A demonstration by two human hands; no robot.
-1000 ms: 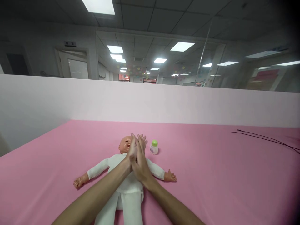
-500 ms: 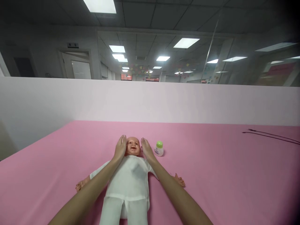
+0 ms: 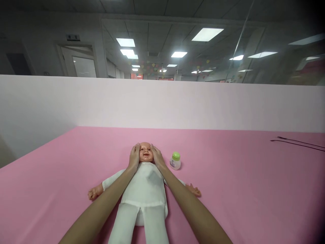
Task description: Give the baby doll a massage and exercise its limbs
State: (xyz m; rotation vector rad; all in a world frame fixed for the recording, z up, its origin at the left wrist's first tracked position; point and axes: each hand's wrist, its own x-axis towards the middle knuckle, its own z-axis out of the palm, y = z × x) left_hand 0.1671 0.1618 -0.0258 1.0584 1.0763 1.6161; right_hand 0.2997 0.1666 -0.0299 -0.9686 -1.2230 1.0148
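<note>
A baby doll (image 3: 146, 183) in white cloth lies face up, its arms spread to either side. Along the left side of the doll's head rests my left hand (image 3: 134, 157), fingers extended and together, palm turned inward. My right hand (image 3: 157, 157) lies flat against the other side of the head, fingers also stretched out. The doll's face shows between both hands, while its ears are covered. Just right of my right hand stands a small clear bottle (image 3: 175, 162) with a green cap.
A pink covering (image 3: 236, 176) spreads under the doll. Behind it runs a low white wall (image 3: 177, 105), with glass above. Two thin dark cords or sticks (image 3: 299, 142) lie at the far right.
My right hand has moved inward against the doll's head, where a gap showed before. The left hand stays at its side. The whole view has tilted slightly downward.
</note>
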